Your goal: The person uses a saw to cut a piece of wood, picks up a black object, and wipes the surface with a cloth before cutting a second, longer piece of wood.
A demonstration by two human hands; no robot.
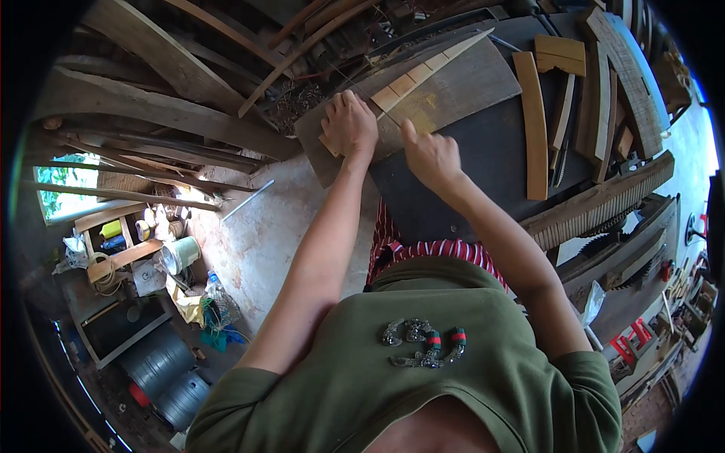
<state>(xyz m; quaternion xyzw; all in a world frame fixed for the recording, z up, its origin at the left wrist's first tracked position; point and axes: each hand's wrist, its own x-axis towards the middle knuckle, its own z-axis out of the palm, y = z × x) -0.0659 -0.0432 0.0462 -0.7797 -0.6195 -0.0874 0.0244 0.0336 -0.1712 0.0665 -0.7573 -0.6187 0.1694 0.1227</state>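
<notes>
A pale, tapered wooden strip (423,70) with several dark cross lines lies slantwise on a broad brown board (476,79). My left hand (351,124) presses down over the strip's near end, fingers bent together around it; a small bit of wood shows below the hand. My right hand (434,155) is closed just right of it, thumb stretched forward. A thin dark line runs from the thumb toward the strip, too fine to identify, and what the fist holds is hidden. Yellowish sawdust (424,113) is spread on the board beside the strip.
The board rests on a dark tabletop (468,196). Curved wooden pieces (535,124) and a large-toothed wooden-backed piece (604,200) lie at the right. Long planks (151,113) lean at the left. A bucket (180,255) and metal drums (158,362) stand on the lower left floor.
</notes>
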